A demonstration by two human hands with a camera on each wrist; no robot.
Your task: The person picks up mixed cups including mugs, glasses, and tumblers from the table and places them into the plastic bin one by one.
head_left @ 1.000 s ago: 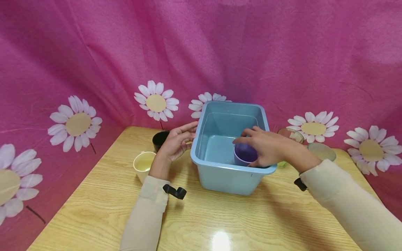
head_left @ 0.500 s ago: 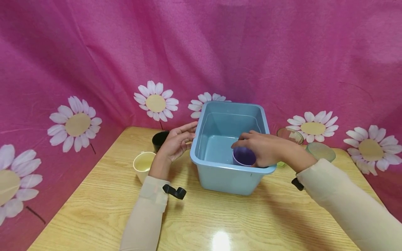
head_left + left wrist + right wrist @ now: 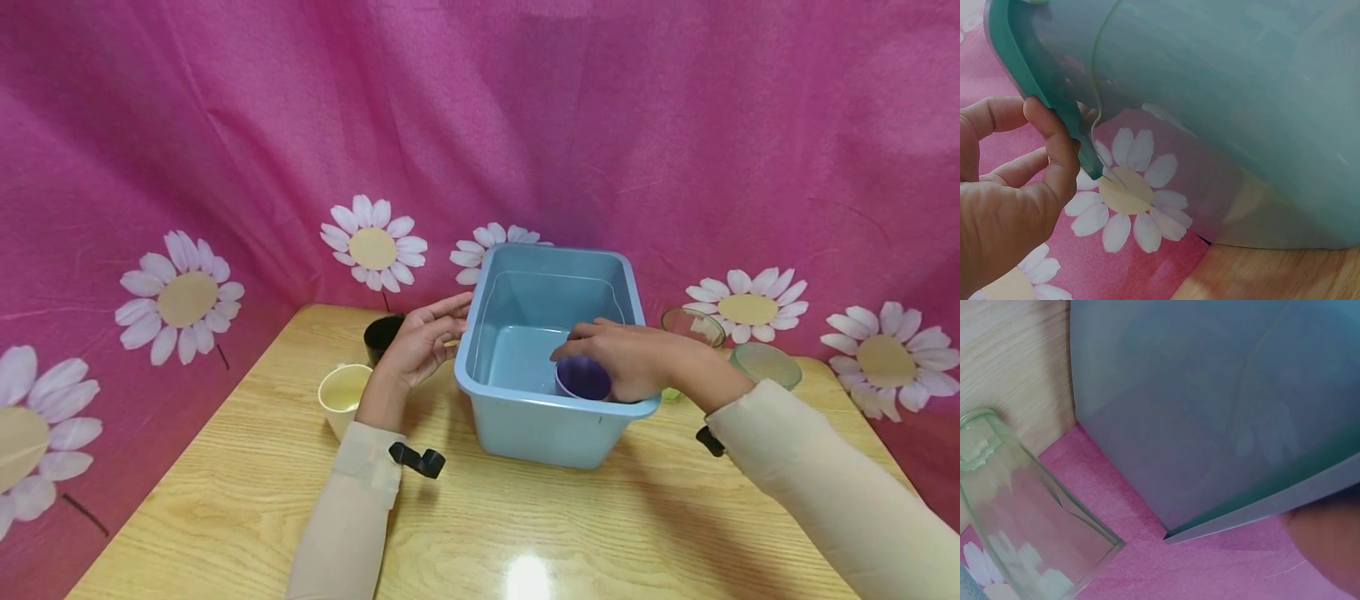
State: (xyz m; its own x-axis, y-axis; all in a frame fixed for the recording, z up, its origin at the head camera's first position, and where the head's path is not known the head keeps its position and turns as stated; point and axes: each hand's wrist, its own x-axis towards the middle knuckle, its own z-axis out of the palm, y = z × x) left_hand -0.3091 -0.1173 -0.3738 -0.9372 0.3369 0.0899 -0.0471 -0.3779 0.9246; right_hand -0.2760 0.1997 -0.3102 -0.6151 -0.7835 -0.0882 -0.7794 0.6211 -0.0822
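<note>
A light blue plastic tub (image 3: pixel 536 427) stands on the table in the head view. Inside it, at the near right corner, is a purple cup (image 3: pixel 583 379) with its mouth up. My right hand (image 3: pixel 626 358) reaches over the tub's right rim and grips this cup; its lower part is hidden by the tub's near wall. On the tub's left side my left hand (image 3: pixel 420 342) touches the rim with loosely bent fingers. The left wrist view shows these fingertips against the tub's rim (image 3: pixel 1063 119). Only a blurred part of the right hand (image 3: pixel 1329 544) appears in the right wrist view.
Left of the tub stand a pale yellow cup (image 3: pixel 345 392) and a black cup (image 3: pixel 381 335). Clear glass vessels (image 3: pixel 767 365) stand to its right; one glass (image 3: pixel 1035 506) is close beside the tub. A pink flowered cloth (image 3: pixel 637 125) hangs behind the wooden table (image 3: pixel 465 533).
My right hand has moved slightly left and lower in the tub, with the purple cup tilting and shifting a little. My left hand and the tub have stayed in place.
</note>
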